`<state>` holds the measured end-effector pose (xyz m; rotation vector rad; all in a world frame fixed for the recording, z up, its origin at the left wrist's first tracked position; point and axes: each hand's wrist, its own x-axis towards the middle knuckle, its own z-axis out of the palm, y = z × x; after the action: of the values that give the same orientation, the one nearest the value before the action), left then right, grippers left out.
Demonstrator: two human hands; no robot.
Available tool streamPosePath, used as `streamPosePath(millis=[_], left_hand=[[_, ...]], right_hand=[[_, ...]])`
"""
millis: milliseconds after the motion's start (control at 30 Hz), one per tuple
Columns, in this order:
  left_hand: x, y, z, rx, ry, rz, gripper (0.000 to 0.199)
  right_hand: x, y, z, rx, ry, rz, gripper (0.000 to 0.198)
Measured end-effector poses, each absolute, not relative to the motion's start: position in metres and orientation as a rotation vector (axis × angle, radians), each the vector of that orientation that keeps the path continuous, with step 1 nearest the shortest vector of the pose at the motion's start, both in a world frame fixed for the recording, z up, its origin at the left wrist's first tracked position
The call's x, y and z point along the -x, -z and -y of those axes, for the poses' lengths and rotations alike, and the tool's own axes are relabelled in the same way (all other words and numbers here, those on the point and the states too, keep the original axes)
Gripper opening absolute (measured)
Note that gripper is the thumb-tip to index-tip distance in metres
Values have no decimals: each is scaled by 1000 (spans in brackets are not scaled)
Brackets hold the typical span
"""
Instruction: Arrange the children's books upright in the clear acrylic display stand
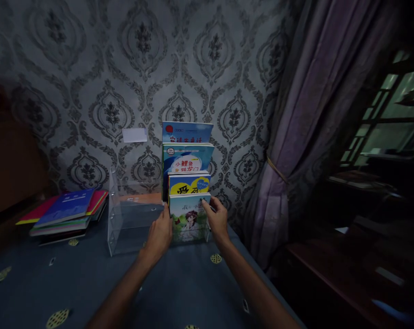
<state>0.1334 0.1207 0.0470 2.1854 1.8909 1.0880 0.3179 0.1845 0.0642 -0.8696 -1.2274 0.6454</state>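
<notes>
Left hand (161,231) (nine o'clock) and right hand (218,219) (three) clamped front book (189,221); rear book (189,131), twelve o'clock, read "安徒生童话".

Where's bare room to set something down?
Cloth in front of the pile and rack, left of the left arm; between it and the right arm, before the books. Crowded: rack's right side: books, left hand, right hand.

Blue-green front book (189,224), grey damask wallpaper (179,50)
</notes>
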Motion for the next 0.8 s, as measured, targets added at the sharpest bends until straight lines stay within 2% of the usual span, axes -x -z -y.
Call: streamPosePath(millis=[800], left_hand=[[-133, -45, -123, -2213, -1125, -1889, 52]], right_hand=[[-326, -72, -185, 840, -657, 1263, 31]])
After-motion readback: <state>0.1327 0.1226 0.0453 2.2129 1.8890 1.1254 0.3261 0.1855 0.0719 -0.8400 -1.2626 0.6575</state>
